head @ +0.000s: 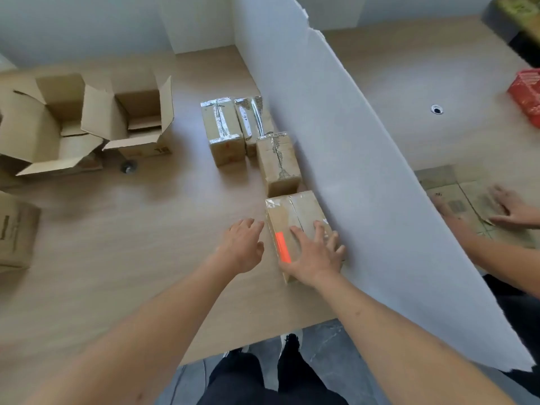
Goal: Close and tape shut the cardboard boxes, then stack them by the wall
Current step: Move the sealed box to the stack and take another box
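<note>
Head camera footage looks down on a wooden table point(117, 244) divided by a white partition point(350, 171). A taped cardboard box with an orange strip point(295, 217) is seen nearest the viewer, set against the partition's foot. The right hand point(314, 255) is laid flat on its top with fingers spread and straight, nothing being clasped. The left hand point(244, 244) is held just beside the box's left face, fingers relaxed and extended, gripping nothing; whether it touches the box cannot be told.

Further along the partition, a second sealed box point(279, 163) is placed, with dark-printed tape run down its lid. Behind it, two more sealed boxes are stood side by side: one with silvery tape in an H-pattern point(223, 130), and one with clear tape point(252, 121) next to the partition.

At the far left, two unsealed boxes are found. The larger open box point(43, 133) has its flaps splayed outward, and only its inner flaps can be made out inside. The smaller open box point(140, 121) beside it shows folded bottom flaps within. A further closed box point(16, 232) is cut off by the left edge.

Beyond the partition, another person's hand point(514, 207) is rested on a flattened carton point(467, 200).
</note>
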Tool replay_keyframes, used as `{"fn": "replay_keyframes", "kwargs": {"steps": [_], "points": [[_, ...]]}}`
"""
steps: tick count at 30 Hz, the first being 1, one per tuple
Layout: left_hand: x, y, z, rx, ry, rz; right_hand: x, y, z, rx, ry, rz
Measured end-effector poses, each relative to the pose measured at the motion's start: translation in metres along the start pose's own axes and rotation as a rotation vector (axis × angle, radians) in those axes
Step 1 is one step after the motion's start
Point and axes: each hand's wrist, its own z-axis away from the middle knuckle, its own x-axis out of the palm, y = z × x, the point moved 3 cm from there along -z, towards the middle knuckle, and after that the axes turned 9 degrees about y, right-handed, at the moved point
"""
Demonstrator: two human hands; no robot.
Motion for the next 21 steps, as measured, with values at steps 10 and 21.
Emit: {"fn": "replay_keyframes", "kwargs": {"steps": [10,21], "points": [[0.034,-0.001,-0.002,-0.044,-0.020,0.037,0.043,0.006,-0.018,-0.022,0.025,-0.005],[0.006,-0.022,0.011,0.069,0.067,0.021,0.001,-0.026,-0.008,-0.117,0.118,-0.098]]}}
